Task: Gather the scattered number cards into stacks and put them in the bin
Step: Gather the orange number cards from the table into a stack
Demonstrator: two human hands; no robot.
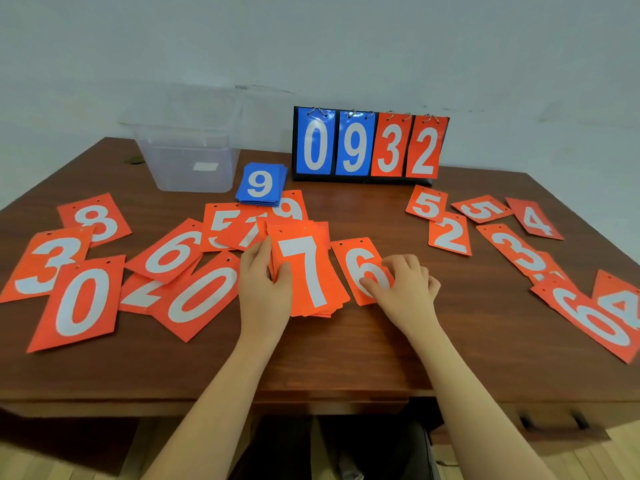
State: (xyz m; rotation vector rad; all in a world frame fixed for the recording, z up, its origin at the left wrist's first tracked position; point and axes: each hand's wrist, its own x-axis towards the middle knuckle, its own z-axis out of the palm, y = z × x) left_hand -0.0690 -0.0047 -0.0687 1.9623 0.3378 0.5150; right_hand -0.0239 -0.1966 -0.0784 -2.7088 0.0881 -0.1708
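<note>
Sliding the loose orange "6" card [362,270], pressed by the right hand [403,284], onto the orange "7"-topped stack [304,271] gripped by the left hand [263,282] is best done flat, edges aligned.

plain room: wooden desk [346,358], bare wall [311,39].

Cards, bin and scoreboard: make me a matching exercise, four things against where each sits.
Things:
1. blue stack
2. bin
3. scoreboard
4. 7 stack

Places:
A. back left of the table
B. gripped by the left hand
C. back middle, upright
D. just right of the bin, lying flat

Pairs: 1-D, 2-A, 3-C, 4-B
</note>
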